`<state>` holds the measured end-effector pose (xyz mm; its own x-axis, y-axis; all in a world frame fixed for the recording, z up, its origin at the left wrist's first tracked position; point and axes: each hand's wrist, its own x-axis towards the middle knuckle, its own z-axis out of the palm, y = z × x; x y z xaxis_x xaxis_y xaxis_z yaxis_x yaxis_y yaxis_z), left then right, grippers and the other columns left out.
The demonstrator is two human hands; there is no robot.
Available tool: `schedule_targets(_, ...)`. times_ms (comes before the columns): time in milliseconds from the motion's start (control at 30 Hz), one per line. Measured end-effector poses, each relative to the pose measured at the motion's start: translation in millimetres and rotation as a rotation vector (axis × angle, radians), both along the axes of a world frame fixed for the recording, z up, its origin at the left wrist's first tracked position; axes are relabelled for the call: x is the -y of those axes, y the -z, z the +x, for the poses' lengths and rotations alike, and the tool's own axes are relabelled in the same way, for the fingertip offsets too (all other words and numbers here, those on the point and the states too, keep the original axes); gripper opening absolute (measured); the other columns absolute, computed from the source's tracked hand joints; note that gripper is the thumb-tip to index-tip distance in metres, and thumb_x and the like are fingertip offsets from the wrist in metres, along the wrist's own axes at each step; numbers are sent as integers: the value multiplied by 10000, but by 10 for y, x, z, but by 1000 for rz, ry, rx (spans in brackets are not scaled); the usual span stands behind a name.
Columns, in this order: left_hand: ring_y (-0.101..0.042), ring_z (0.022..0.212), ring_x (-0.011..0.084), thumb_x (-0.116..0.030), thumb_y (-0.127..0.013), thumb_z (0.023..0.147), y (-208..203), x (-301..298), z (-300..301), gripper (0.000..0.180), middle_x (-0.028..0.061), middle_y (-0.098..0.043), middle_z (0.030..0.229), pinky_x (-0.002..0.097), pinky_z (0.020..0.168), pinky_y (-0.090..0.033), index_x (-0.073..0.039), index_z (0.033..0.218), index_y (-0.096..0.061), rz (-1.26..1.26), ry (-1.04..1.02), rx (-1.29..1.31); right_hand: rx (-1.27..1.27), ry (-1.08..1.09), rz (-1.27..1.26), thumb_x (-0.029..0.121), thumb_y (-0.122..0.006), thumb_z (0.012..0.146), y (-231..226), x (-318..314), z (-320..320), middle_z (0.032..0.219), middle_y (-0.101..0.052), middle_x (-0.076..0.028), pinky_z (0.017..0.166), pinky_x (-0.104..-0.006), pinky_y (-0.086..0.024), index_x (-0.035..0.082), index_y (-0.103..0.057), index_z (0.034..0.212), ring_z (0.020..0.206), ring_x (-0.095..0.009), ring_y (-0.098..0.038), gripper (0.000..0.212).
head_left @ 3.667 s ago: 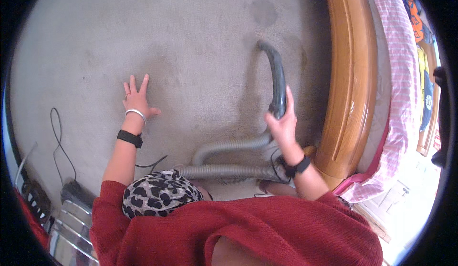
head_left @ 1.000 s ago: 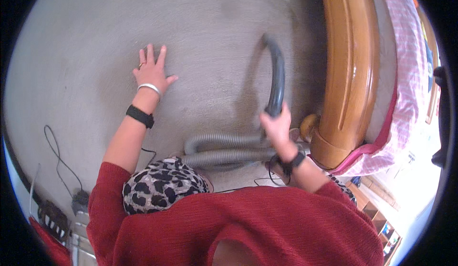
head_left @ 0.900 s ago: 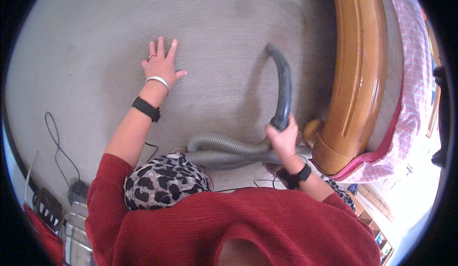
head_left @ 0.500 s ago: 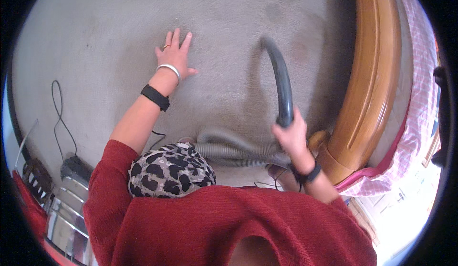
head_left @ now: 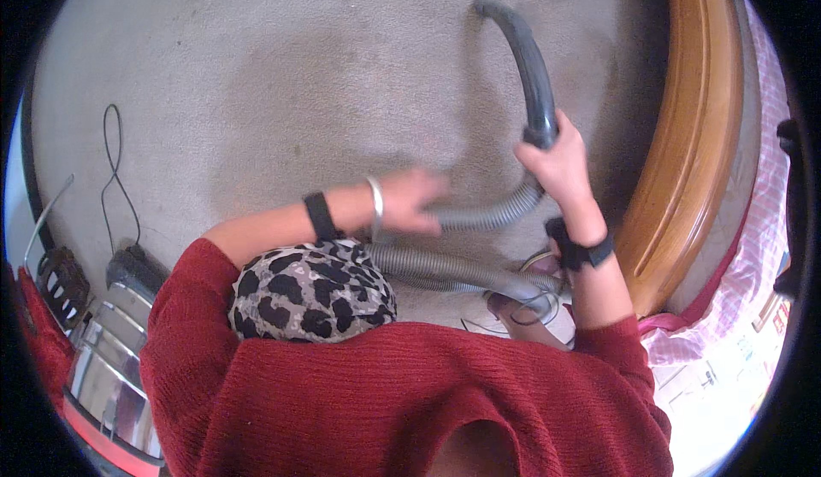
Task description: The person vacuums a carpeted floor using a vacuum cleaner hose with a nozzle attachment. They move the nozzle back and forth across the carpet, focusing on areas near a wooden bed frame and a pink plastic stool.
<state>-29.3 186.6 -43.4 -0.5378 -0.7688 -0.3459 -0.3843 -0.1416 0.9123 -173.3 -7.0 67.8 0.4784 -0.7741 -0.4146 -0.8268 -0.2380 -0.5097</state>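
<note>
My right hand [head_left: 564, 156] is closed round the lower end of a curved dark grey vacuum hose handle [head_left: 530, 62]. The handle's far end touches or nearly touches the grey carpet. From below my grip a grey ribbed vacuum hose [head_left: 483, 216] bends left and loops back in front of my legs. My left hand [head_left: 412, 199], smeared by motion, hovers beside that hose with its fingers stretched and thumb apart. Whether it touches the hose I cannot tell. My knee, in black-spotted grey cloth [head_left: 312, 293], lies under my left forearm.
A curved, polished wooden bed frame [head_left: 684, 135] with pink checked bedding [head_left: 765, 178] runs along the right. At lower left stands a shiny silver appliance [head_left: 111, 340] with red and black parts. A thin black cord [head_left: 107, 152] lies looped on the carpet [head_left: 282, 109].
My left hand has left the carpet and swung right, down toward the hose. My right hand has moved the handle farther away and slightly right, pulling a length of hose up.
</note>
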Motion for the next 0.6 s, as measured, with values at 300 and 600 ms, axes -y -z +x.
schedule_targets(300, -481, 1251, 391, -405, -676, 847, 316, -328, -706, 839, 249, -492, 1348, 442, 1029, -403, -62, 1473, -234, 320, 431, -384, -135, -198, 117, 138, -701, 630, -333, -392, -480, 647, -575, -165, 643, -383, -514, -19, -536, 861, 621, -236, -633, 324)
schedule_targets(600, -604, 1084, 365, -538, -702, 772, 429, -363, -372, 677, 190, -644, 1145, 438, 914, -467, -34, 1206, -577, 446, 294, -93, 129, -276, 71, 142, -703, 634, 335, -140, 168, 721, -600, -211, 666, -411, -515, -21, -542, 951, 680, -339, -644, 391)
